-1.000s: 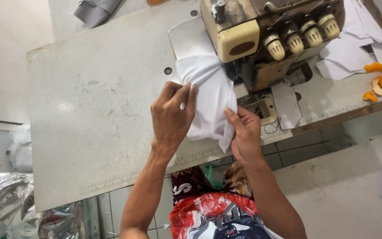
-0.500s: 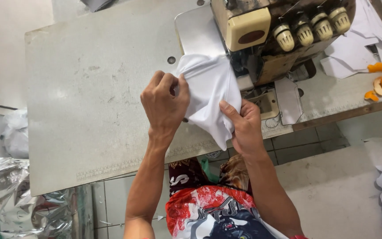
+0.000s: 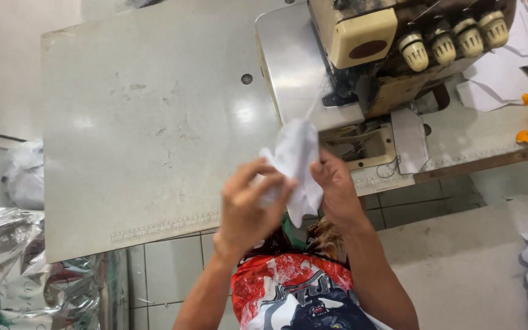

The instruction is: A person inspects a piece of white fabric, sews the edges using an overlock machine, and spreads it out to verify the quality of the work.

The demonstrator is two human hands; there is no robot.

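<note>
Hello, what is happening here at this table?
A person sits at a grey work table and holds a small piece of white cloth in both hands. The left hand and right hand lift it above the table edge, just in front of a cream sewing machine. More white pieces lie beside the machine.

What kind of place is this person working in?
Probably a small sewing workshop: an industrial sewing machine stands on a worn work table, both hands hold a white cloth piece, and more cut white pieces lie nearby.
</note>
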